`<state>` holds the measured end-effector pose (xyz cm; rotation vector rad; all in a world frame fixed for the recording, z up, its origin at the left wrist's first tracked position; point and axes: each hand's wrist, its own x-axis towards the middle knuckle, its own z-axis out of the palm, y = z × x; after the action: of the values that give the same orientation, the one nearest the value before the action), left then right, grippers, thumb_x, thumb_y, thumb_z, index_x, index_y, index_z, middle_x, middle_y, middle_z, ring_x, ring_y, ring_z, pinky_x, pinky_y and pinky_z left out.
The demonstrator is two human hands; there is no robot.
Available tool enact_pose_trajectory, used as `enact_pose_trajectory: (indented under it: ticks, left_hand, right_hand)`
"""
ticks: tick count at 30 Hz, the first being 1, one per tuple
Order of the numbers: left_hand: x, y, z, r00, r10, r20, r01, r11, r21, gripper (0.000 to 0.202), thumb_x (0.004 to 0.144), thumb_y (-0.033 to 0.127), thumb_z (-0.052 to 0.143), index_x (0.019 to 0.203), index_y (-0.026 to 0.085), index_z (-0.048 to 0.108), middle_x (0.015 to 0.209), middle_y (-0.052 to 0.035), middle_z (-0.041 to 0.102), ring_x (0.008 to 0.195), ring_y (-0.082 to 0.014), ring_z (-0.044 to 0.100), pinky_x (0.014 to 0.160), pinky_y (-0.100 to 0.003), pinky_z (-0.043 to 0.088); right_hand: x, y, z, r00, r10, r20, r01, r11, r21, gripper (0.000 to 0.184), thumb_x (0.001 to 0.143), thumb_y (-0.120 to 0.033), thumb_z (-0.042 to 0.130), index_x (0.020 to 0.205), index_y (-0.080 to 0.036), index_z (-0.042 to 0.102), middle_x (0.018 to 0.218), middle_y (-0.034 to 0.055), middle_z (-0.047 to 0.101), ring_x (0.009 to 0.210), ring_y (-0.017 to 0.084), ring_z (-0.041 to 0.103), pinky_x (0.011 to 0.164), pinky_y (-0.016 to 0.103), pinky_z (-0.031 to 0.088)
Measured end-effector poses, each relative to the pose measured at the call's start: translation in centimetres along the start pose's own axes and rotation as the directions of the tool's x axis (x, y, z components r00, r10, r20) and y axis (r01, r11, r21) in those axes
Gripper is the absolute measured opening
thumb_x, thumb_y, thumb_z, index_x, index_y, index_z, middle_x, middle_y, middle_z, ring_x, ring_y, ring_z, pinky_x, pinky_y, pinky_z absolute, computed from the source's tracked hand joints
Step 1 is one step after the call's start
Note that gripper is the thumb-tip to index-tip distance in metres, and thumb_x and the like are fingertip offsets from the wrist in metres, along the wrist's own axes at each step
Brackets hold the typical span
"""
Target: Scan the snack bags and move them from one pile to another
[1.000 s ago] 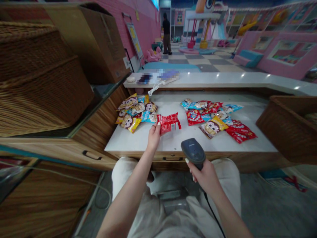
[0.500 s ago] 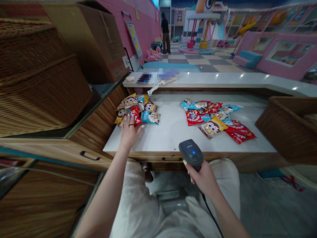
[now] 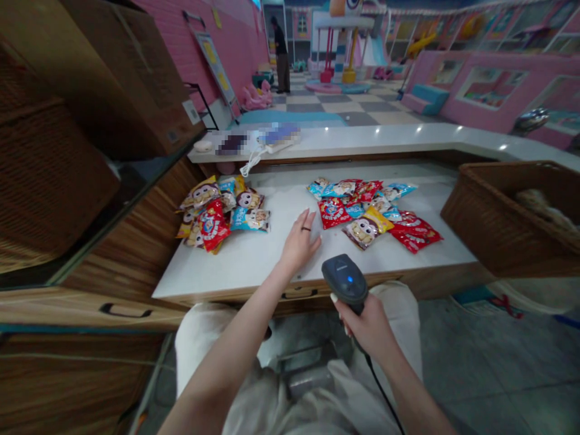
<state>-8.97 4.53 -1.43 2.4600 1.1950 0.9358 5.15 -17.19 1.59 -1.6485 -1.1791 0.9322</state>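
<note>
My left hand (image 3: pixel 299 243) hovers over or rests on the white desk (image 3: pixel 254 260), fingers stretched out and nothing in them. It is just left of a red snack packet (image 3: pixel 334 212), which belongs to the right-hand group of red, blue and yellow packets. At the front of that group lies a yellow and brown snack packet (image 3: pixel 368 228). My right hand (image 3: pixel 369 323) is wrapped round the handle of a dark barcode scanner (image 3: pixel 345 280) with a blue light on top. A second pile of snack packets (image 3: pixel 212 225) lies on the desk's left side.
A wicker basket (image 3: pixel 507 211) stands at the right. More wicker baskets (image 3: pixel 54 181) and a cardboard box (image 3: pixel 136 78) are stacked at the left. A raised white ledge (image 3: pixel 362 139) runs behind the desk, with a white cable (image 3: pixel 254 162). A person (image 3: pixel 281 54) stands far back.
My left hand has left the left pile and moved right, toward the right-hand group of packets. My right hand still holds the scanner. The view has turned a little to the right.
</note>
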Motion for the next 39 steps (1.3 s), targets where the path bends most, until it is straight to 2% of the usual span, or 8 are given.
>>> enact_pose_trajectory:
  ticks: [3,8,14,19,24,27,32,39]
  left_hand:
    - [3.7,2.1,3.1,0.988,-0.001,0.154,-0.007,0.998,0.057,0.079,0.094,0.023,0.069,0.166,0.011,0.039,0.177,-0.0242,0.032,0.166,-0.0362,0.032,0.136,-0.054,0.029]
    - [7.3,3.2,5.7,0.98,-0.067,0.189,0.051,0.995,0.091,0.07,0.099,0.021,0.062,0.166,0.013,0.044,0.177,-0.023,0.033,0.168,-0.0367,0.028,0.135,-0.056,0.029]
    - [6.0,1.8,4.4,0.995,-0.08,0.059,0.095,0.932,-0.351,0.054,0.095,0.016,0.062,0.149,0.013,0.063,0.165,-0.0218,0.054,0.163,-0.0329,0.039,0.138,-0.054,0.024]
    - [1.0,0.7,0.4,0.954,-0.299,-0.012,0.179,0.6,-0.78,0.041,0.094,0.033,0.073,0.134,0.023,0.073,0.152,-0.0104,0.068,0.15,-0.0289,0.057,0.133,-0.046,0.034]
    - [-3.2,-1.4,-2.5,0.704,-0.662,0.256,0.33,-0.015,-0.944,0.02,0.09,0.031,0.075,0.107,0.02,0.074,0.108,-0.0054,0.082,0.101,-0.0198,0.078,0.092,-0.03,0.062]
    - [-3.7,-2.1,-3.3,0.612,-0.721,0.326,0.334,-0.138,-0.932,0.01,0.091,0.025,0.072,0.099,0.018,0.07,0.09,-0.0022,0.079,0.076,-0.0147,0.075,0.071,-0.024,0.062]
    - [-3.2,-1.4,-3.8,0.615,-0.719,0.323,0.283,-0.18,-0.942,0.015,0.099,0.029,0.07,0.105,0.015,0.071,0.096,-0.0064,0.082,0.081,-0.0169,0.078,0.078,-0.03,0.066]
    - [-3.9,-1.0,-3.6,0.727,-0.629,0.274,0.303,-0.065,-0.951,0.033,0.084,0.027,0.09,0.109,0.014,0.071,0.109,-0.0122,0.084,0.096,-0.0222,0.082,0.094,-0.037,0.068]
  right_hand:
    - [-0.1,-0.3,-0.8,0.999,0.024,-0.035,-0.023,1.0,0.016,0.029,0.086,-0.049,0.069,0.071,-0.025,0.063,0.047,-0.0007,0.063,0.039,0.02,0.063,0.044,0.027,0.046]
    - [0.1,-0.8,-2.0,0.997,0.037,-0.067,-0.037,0.999,0.004,0.028,0.082,-0.049,0.067,0.067,-0.026,0.061,0.044,-0.0015,0.06,0.039,0.021,0.063,0.045,0.028,0.047]
    - [0.0,-0.5,-2.1,0.996,0.019,-0.086,-0.019,1.0,-0.001,0.028,0.082,-0.048,0.068,0.065,-0.027,0.06,0.044,-0.0014,0.06,0.04,0.02,0.063,0.046,0.028,0.047]
    - [-0.2,-0.2,-1.2,0.999,0.018,-0.042,-0.017,0.999,0.039,0.029,0.085,-0.048,0.07,0.069,-0.026,0.061,0.045,-0.0013,0.061,0.039,0.02,0.063,0.044,0.027,0.046]
    - [-0.3,-0.5,0.1,1.0,0.002,0.009,-0.002,0.999,0.039,0.031,0.088,-0.051,0.071,0.073,-0.025,0.064,0.048,0.0005,0.064,0.039,0.021,0.063,0.043,0.027,0.047]
    - [-0.3,-0.6,0.7,1.0,-0.022,0.019,0.021,0.999,0.025,0.031,0.089,-0.051,0.071,0.074,-0.025,0.063,0.051,0.0015,0.066,0.038,0.02,0.062,0.041,0.027,0.047]
    - [-0.4,-0.7,1.2,0.999,-0.038,0.011,0.038,0.999,-0.007,0.029,0.089,-0.05,0.07,0.075,-0.025,0.063,0.05,0.0024,0.066,0.04,0.023,0.065,0.04,0.027,0.046]
    - [-0.1,-1.3,1.7,0.998,-0.044,0.039,0.046,0.998,-0.045,0.028,0.088,-0.049,0.068,0.074,-0.026,0.061,0.046,0.0004,0.063,0.037,0.021,0.061,0.041,0.028,0.048]
